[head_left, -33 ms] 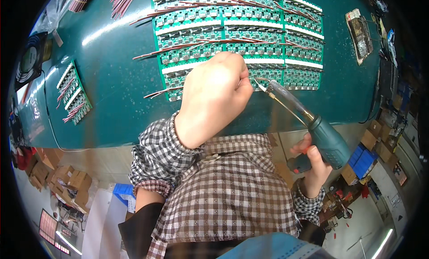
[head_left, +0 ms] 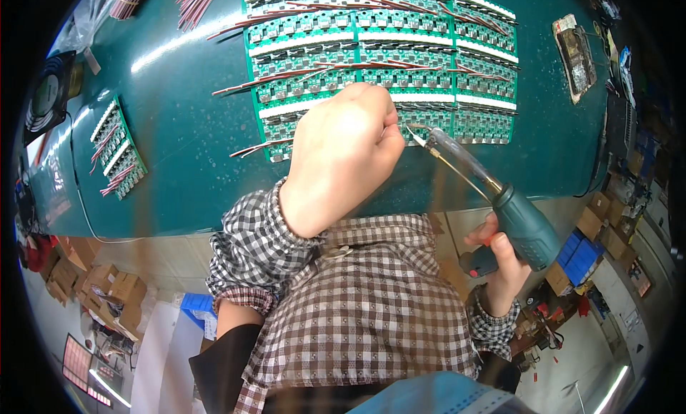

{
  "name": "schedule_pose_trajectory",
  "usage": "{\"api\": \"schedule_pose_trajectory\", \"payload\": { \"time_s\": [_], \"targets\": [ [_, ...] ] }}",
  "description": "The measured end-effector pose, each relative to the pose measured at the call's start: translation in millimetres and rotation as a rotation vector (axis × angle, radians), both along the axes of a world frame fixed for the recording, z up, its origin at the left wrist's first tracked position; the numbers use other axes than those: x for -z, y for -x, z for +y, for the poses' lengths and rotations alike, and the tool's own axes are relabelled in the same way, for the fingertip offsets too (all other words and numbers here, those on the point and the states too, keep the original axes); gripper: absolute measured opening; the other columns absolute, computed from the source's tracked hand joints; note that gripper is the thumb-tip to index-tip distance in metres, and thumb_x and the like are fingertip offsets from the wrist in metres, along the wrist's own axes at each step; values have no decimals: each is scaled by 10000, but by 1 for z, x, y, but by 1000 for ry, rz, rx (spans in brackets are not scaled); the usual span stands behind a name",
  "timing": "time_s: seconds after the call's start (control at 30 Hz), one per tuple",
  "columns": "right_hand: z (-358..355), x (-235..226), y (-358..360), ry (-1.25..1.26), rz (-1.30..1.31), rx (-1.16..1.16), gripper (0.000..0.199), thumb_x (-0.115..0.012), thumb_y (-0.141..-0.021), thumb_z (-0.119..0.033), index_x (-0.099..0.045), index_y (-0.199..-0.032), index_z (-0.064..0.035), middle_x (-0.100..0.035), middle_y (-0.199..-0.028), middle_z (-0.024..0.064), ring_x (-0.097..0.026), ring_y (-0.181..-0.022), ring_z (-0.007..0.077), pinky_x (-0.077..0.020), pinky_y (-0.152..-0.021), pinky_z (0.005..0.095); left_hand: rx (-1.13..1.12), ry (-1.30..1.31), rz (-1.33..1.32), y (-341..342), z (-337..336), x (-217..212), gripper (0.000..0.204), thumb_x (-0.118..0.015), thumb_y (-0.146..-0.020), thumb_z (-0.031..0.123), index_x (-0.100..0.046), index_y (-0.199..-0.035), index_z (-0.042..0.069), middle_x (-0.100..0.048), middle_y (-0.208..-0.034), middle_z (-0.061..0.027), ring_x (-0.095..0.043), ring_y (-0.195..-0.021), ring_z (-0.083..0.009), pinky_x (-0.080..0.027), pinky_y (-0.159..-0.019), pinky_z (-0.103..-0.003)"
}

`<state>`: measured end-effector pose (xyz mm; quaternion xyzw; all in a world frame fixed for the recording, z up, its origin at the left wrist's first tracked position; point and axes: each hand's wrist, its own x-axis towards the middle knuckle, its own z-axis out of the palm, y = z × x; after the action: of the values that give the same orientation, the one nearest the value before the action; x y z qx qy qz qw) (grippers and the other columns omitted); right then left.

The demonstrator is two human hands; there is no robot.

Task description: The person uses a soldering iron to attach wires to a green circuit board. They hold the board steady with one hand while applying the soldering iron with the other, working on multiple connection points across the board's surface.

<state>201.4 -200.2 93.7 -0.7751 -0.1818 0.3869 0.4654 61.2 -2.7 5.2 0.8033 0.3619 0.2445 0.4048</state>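
My left hand (head_left: pixel 343 153) is closed in a pinch over the near edge of the green circuit boards (head_left: pixel 300 92). What its fingertips hold, if anything, is hidden behind the knuckles. My right hand (head_left: pixel 504 260) grips a green soldering gun (head_left: pixel 527 224) below the table's near edge. The gun's thin feed tube (head_left: pixel 457 167) and tip reach up and left to the nearest board row, just right of my left fingertips. Red and black wires (head_left: pixel 307 74) lie across the board rows, beside white connector strips (head_left: pixel 407 38).
A smaller board panel with wires (head_left: pixel 118 149) lies on the green table (head_left: pixel 193 121) at left. Wire bundles (head_left: pixel 196 5) lie at the far left, near a black fan (head_left: pixel 51 92). At right rests a worn, stained block in a holder (head_left: pixel 574 56). Cardboard boxes (head_left: pixel 114 292) stand beyond the table.
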Motion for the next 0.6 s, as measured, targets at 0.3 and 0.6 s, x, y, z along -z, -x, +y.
{"api": "schedule_pose_trajectory", "payload": {
  "time_s": [0.3,0.6],
  "targets": [
    [2,0,2,21,-25,16,432,-672,-834,-254,-563,-1060,98,-603,-776,106,-631,-692,224,-554,-633,348,2,26,19,0,-1,0,89,-632,-683,6,-558,-709,47,-545,-647,-73,-540,-559,-223,-450,-527,-323],
    [4,-1,2,27,-38,7,446,-678,-817,-268,-567,-1047,97,-593,-735,104,-628,-668,230,-540,-636,346,-10,-3,15,0,-2,-1,100,-634,-679,0,-548,-706,45,-535,-640,-73,-533,-555,-228,-447,-524,-328]
  ]
}}
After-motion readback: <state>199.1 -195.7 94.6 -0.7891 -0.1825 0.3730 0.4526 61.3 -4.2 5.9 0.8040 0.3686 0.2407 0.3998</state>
